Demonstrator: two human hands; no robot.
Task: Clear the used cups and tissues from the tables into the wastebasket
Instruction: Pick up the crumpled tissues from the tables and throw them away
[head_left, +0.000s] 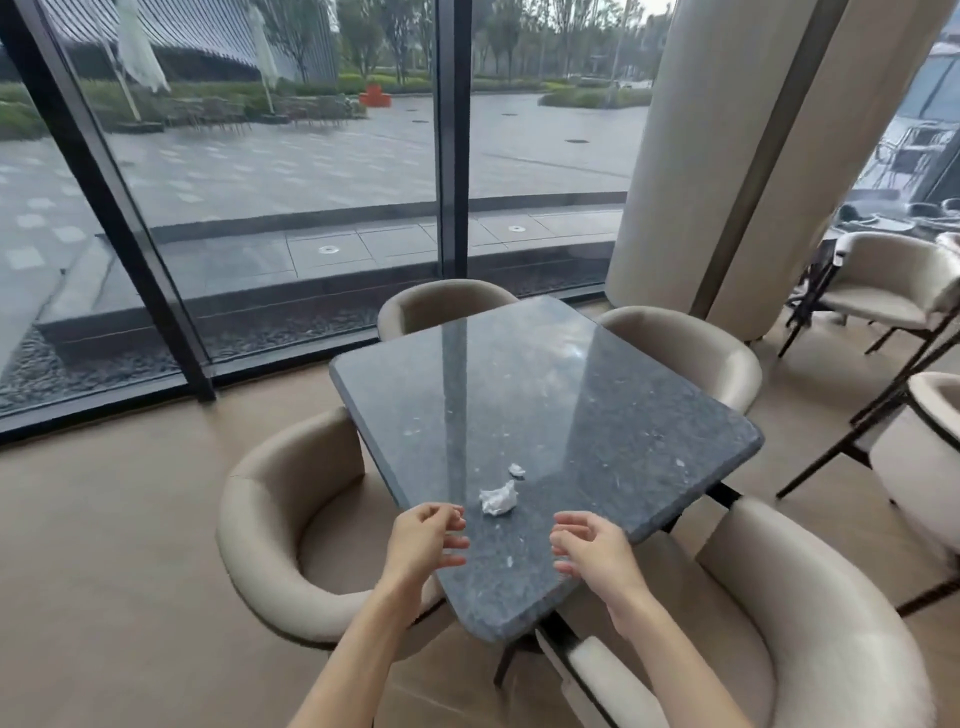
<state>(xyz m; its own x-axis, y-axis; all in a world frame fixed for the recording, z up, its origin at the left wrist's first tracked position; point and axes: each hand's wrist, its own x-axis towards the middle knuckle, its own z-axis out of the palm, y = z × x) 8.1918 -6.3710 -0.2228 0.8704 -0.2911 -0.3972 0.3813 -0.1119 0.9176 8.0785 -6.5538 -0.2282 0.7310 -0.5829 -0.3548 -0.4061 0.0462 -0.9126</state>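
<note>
A crumpled white tissue (498, 499) lies near the front corner of a dark grey stone table (597, 415). A smaller white scrap (516, 470) sits just beyond it, and a tiny white fleck (509, 561) lies closer to me. My left hand (423, 540) hovers over the table's left edge, fingers apart and holding nothing, a short way left of the tissue. My right hand (589, 545) hovers over the front right edge, fingers loosely curled and holding nothing. No cup or wastebasket is in view.
Beige padded chairs ring the table: one at the left (280, 525), one at the front right (810, 623), two at the far side (441, 304). A wide pillar (727, 156) stands at the back right, with more chairs beyond. A glass wall runs along the left.
</note>
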